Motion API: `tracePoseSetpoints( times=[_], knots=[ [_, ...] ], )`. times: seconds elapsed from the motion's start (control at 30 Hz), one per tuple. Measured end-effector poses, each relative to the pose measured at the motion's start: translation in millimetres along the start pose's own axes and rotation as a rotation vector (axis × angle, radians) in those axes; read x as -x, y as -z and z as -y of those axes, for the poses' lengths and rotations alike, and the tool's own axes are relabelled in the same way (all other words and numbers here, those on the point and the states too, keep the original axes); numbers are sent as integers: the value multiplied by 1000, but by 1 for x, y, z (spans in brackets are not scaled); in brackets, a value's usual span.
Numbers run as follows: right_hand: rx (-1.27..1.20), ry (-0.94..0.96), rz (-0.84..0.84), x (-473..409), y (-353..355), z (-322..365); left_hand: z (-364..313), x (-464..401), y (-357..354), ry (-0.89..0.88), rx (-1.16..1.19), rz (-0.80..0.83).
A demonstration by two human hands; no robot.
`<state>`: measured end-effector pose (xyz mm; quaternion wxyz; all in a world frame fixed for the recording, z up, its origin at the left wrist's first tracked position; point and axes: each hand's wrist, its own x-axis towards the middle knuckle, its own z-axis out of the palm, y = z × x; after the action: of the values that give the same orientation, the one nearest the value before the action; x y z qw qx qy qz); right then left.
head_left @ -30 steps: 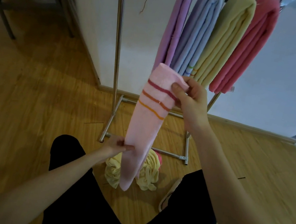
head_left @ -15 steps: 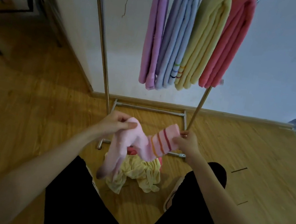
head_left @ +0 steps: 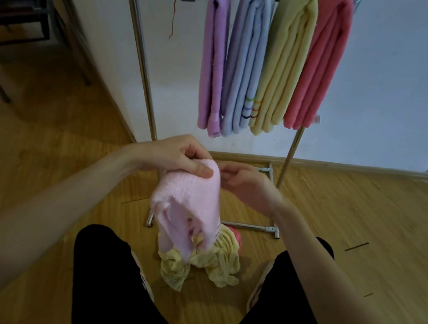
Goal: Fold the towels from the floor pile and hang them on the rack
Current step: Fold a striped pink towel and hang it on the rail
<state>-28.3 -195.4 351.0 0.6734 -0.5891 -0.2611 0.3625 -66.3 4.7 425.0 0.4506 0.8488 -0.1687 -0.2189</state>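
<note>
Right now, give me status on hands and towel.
Left hand grips pink towel at its top. Right hand at same top edge, grip hidden. Four towels on rack. Yellow towel on floor.

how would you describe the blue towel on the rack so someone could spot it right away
Start at the metal rack against the white wall, where four folded towels hang side by side. The light blue towel is second from the left, between the purple towel and the yellow towel. It alone is blue, with thin coloured stripes near its bottom edge.

Towels [head_left: 268,58] on rack [head_left: 143,66] (floor pile [head_left: 202,266] before it)
</note>
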Motion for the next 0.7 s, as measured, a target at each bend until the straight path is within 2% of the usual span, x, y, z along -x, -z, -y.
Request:
tracePoseSetpoints(
  times=[0.07,0.17,0.3,0.43,0.57,0.63,0.7],
  knots=[
    [79,-17,69,0,2,4,-1,0,5,-5,-20,-14],
    [217,-12,24,1,6,16,1,1,13,3,-38,-41],
    [317,44,46,2,18,44,4,5,24,23,-86,-84],
    [378,47,-73,1,44,65,9,15,48,22,-95,-161],
    [460,89,-168,-9,63,93,-4,22,76,30,-33,-140],
    [508,119,-94,-17,66,116,-18,19,91,23,-168,-135],
    [660,165,-40,-26,65,141,-31,14,104,35,-339,-133]
  ],
)
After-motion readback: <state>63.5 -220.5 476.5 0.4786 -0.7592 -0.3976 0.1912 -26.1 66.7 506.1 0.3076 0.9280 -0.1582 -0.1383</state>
